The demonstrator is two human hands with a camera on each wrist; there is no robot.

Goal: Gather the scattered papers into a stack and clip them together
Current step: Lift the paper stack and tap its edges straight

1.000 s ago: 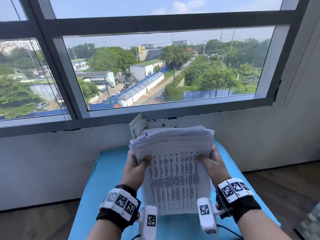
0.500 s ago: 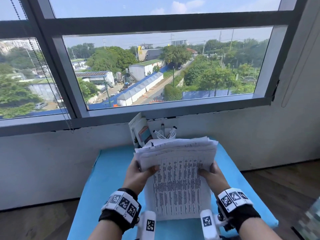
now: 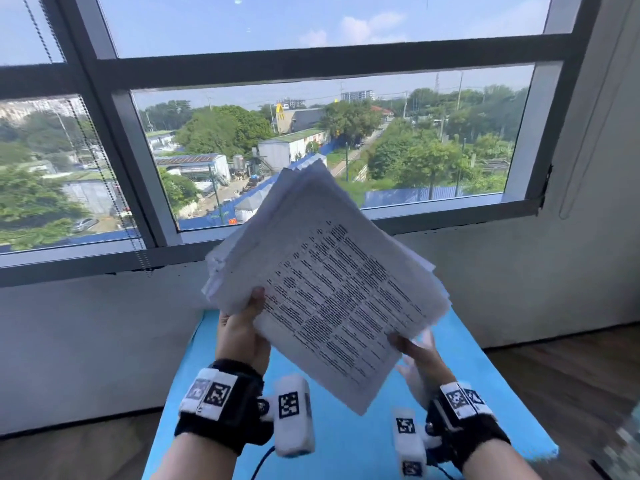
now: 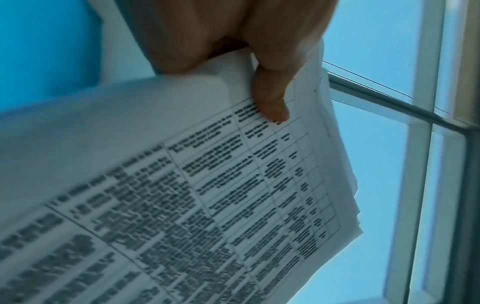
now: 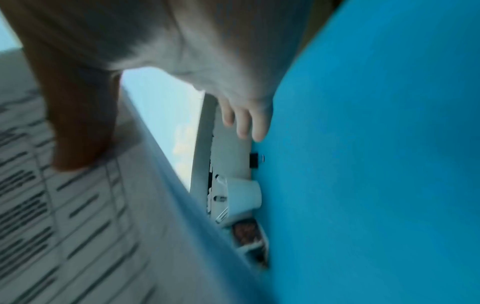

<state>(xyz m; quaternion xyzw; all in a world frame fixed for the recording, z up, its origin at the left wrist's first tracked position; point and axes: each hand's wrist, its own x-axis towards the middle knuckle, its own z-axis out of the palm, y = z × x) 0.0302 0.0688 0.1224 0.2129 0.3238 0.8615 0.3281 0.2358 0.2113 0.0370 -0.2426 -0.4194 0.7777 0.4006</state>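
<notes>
I hold a stack of printed papers [image 3: 322, 282] in the air above the blue table [image 3: 349, 441], turned so one corner points up at the window. My left hand [image 3: 242, 327] grips the stack's left edge, its thumb [image 4: 272, 102] on the top sheet [image 4: 233, 185]. At the lower right edge, blurred, my right hand [image 3: 415, 351] has its thumb on the top sheet [image 5: 78, 226] and its fingers [image 5: 244, 123] straight and apart from the stack. A black binder clip [image 5: 255, 161] lies on the table by the wall.
A white cup of pens [image 5: 244, 197] and a small box [image 5: 249, 236] stand at the table's far edge against the wall, hidden by the stack in the head view. A large window [image 3: 311, 133] fills the wall ahead. Wooden floor [image 3: 571, 375] lies right of the table.
The stack has risen off the table and turned clockwise, now a corner points up. My right hand has slid from the right edge to the lower right edge and loosened.
</notes>
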